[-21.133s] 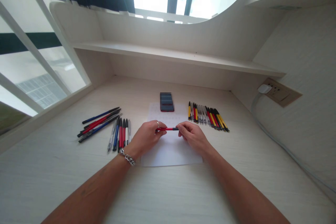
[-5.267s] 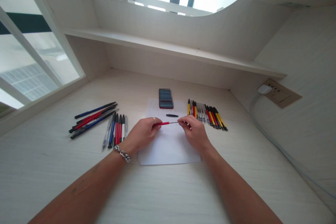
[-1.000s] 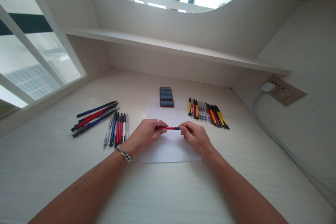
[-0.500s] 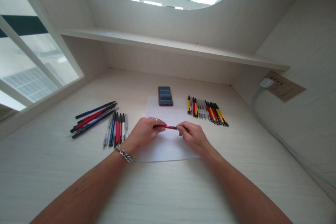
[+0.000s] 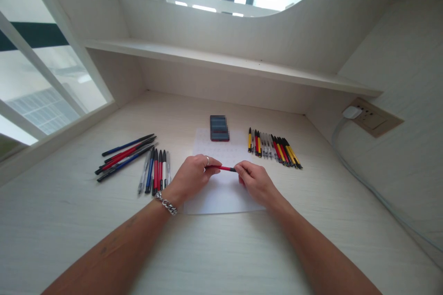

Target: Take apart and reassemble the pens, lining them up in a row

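The left hand (image 5: 195, 173) pinches the red barrel of a pen (image 5: 226, 168), and the right hand (image 5: 254, 176) pinches its black end; the fingers of both are closed on it. The pen lies nearly level above the paper (image 5: 221, 198), between the two hands. Holding it by opposite ends probably lets one hand steady the barrel while the other turns or pushes the end. The phone (image 5: 219, 128) sits at the paper's far edge, perhaps to stay readable and out of the way. The left row (image 5: 155, 170), left pile (image 5: 128, 152) and right row (image 5: 277, 150) flank the paper on the desk (image 5: 221, 253), likely to keep the middle free.

Five seconds ago a thin refill spanned the hands and a loose black piece lay on the paper; now the black piece meets the barrel.
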{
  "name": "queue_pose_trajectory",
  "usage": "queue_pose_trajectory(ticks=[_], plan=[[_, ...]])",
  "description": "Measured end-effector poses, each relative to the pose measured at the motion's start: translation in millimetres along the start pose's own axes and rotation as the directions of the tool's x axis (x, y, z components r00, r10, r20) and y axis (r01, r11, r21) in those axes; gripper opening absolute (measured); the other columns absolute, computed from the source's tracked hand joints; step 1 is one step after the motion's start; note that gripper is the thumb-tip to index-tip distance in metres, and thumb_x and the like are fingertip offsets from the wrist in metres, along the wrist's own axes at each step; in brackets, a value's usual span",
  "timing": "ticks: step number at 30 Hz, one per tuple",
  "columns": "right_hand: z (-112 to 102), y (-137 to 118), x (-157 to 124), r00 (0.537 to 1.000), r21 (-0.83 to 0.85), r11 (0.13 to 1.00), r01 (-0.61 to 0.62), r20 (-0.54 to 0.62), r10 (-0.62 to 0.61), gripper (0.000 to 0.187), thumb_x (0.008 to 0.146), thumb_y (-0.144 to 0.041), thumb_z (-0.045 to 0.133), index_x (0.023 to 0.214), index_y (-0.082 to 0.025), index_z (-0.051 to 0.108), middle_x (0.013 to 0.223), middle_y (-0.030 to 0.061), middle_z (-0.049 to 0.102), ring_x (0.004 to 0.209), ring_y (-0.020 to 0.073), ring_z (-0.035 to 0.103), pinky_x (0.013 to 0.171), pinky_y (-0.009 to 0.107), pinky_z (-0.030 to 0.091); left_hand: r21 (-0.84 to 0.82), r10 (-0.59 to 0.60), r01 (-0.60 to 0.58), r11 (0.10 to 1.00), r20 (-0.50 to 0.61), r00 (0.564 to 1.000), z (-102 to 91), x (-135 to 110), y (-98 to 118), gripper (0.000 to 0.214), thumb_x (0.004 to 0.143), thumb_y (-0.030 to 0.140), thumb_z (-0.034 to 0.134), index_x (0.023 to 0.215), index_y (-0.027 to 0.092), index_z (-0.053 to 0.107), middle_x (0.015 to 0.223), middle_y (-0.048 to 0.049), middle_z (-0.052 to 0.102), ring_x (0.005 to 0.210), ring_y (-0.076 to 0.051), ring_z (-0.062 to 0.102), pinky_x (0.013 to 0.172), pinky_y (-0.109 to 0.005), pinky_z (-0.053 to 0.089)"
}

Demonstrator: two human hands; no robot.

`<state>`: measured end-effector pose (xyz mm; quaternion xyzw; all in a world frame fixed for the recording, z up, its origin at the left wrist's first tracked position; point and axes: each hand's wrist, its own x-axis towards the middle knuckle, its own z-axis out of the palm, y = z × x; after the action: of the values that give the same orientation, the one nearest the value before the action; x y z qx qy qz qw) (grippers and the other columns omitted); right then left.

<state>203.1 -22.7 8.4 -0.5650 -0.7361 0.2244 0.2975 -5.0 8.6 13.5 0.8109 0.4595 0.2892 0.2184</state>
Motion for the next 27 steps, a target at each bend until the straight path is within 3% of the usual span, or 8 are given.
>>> queue_pose_trajectory(ticks=[4,7,13,18,23,25,27], plan=[[2.4,-6.5,-1.3,0.973,-0.29,0.942,0.169,-0.104,-0.207,0.02,0.089,-0.032,0.048,0.096,-0.02,0.063,0.091,0.0072,0.067,0.086,0.0213,0.058,0.078,0.033,0.038,-0.047,0.007,-0.007,0.999,-0.011,1.0,4.5,-1.0,3.4,0.02,0.08,0.028,0.059,0.098,0.025,0.068,0.088,-0.002,0.07,0.08,-0.017,0.063,0.076,-0.028,0.049],[8.5,-14.0,-4.2,0.942,-0.381,0.876,0.296,-0.034,-0.333,0.02,0.089,-0.022,0.048,0.106,-0.019,0.059,0.093,0.0088,0.067,0.088,0.0224,0.058,0.082,0.036,0.037,-0.145,0.018,-0.016,0.989,0.007,1.0,8.7,-2.6,9.7,0.023,0.082,0.024,0.056,0.104,0.022,0.063,0.089,-0.0029,0.069,0.081,-0.016,0.063,0.078,-0.029,0.05],[16.2,-22.8,-9.4,0.942,-0.412,0.853,0.321,0.041,-0.334,0.024,0.089,-0.01,0.04,0.102,-0.019,0.058,0.084,0.0066,0.066,0.08,0.0194,0.057,0.073,0.03,0.039,-0.277,0.046,-0.046,0.96,-0.008,0.999,5.8,-5.5,22.7,0.038,0.079,0.02,0.056,0.117,0.019,0.052,0.11,-0.0077,0.06,0.093,-0.016,0.058,0.082,-0.029,0.052],[15.5,-22.0,-10.6,0.949,-0.354,0.883,0.308,0.049,-0.311,0.025,0.089,-0.01,0.039,0.103,-0.019,0.057,0.085,0.0067,0.065,0.081,0.0189,0.057,0.072,0.029,0.041,-0.293,0.054,-0.05,0.955,0.006,0.998,-1.4,-5.0,21.7,0.038,0.08,0.027,0.058,0.117,0.02,0.053,0.113,-0.0084,0.059,0.098,-0.018,0.057,0.086,-0.033,0.051],[7.8,-14.3,-7.8,0.958,-0.24,0.935,0.261,-0.052,-0.281,0.032,0.088,-0.01,0.038,0.114,-0.02,0.055,0.095,0.009,0.063,0.087,0.0195,0.056,0.076,0.031,0.042,-0.347,0.01,-0.011,0.938,-0.005,1.0,-4.8,-2.3,20.2,0.035,0.084,0.034,0.054,0.116,0.019,0.054,0.112,-0.0076,0.061,0.098,-0.017,0.059,0.086,-0.031,0.05],[2.4,-10.3,-5.0,0.968,-0.093,0.976,0.198,-0.136,-0.209,0.026,0.087,-0.013,0.042,0.107,-0.021,0.057,0.095,0.0081,0.062,0.086,0.0191,0.056,0.076,0.032,0.042,-0.349,-0.047,0.031,0.937,-0.037,0.998,-5.1,-0.2,17.6,0.035,0.086,0.038,0.051,0.115,0.019,0.055,0.112,-0.0071,0.062,0.097,-0.017,0.059,0.083,-0.03,0.051],[-4.4,-6.4,-1.0,0.976,0.198,0.975,0.099,-0.211,-0.056,0.015,0.084,-0.018,0.048,0.096,-0.02,0.057,0.088,0.0055,0.062,0.077,0.0171,0.055,0.071,0.031,0.042,-0.321,-0.104,0.078,0.944,-0.067,0.992,-5.0,2.2,12.1,0.033,0.087,0.039,0.047,0.113,0.019,0.056,0.109,-0.0064,0.063,0.094,-0.017,0.06,0.079,-0.029,0.051]])
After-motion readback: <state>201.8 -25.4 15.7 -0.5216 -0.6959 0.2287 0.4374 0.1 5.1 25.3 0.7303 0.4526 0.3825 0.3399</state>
